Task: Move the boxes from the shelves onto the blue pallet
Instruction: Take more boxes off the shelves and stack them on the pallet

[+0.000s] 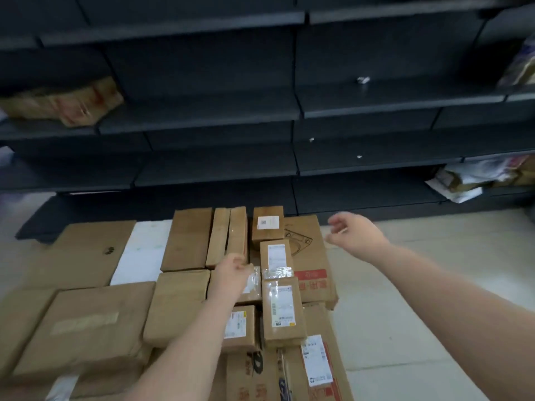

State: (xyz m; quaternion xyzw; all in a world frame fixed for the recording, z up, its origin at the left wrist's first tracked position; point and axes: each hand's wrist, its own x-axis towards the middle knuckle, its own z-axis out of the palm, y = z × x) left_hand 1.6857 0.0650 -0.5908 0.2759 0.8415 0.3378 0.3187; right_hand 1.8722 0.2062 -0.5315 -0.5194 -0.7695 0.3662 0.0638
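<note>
Several brown cardboard boxes lie packed flat in a low stack in front of me; the pallet under them is hidden. My left hand [234, 274] lies over a small taped box [252, 287] in the middle of the stack, fingers loosely curled at its far edge, with no clear grip. My right hand [351, 233] hangs in the air to the right of the stack, above the floor, fingers relaxed and holding nothing. A labelled narrow box [282, 312] lies just right of my left hand. On the dark shelves [202, 111], one blurred brown box [66, 102] remains at the left.
Loose parcels and bags sit on the lower right shelf [466, 180] and at the upper right [521, 68]. A flat cardboard sheet [86, 250] and a white board [144, 250] lie at the stack's left. Pale tiled floor [405, 314] runs to the right.
</note>
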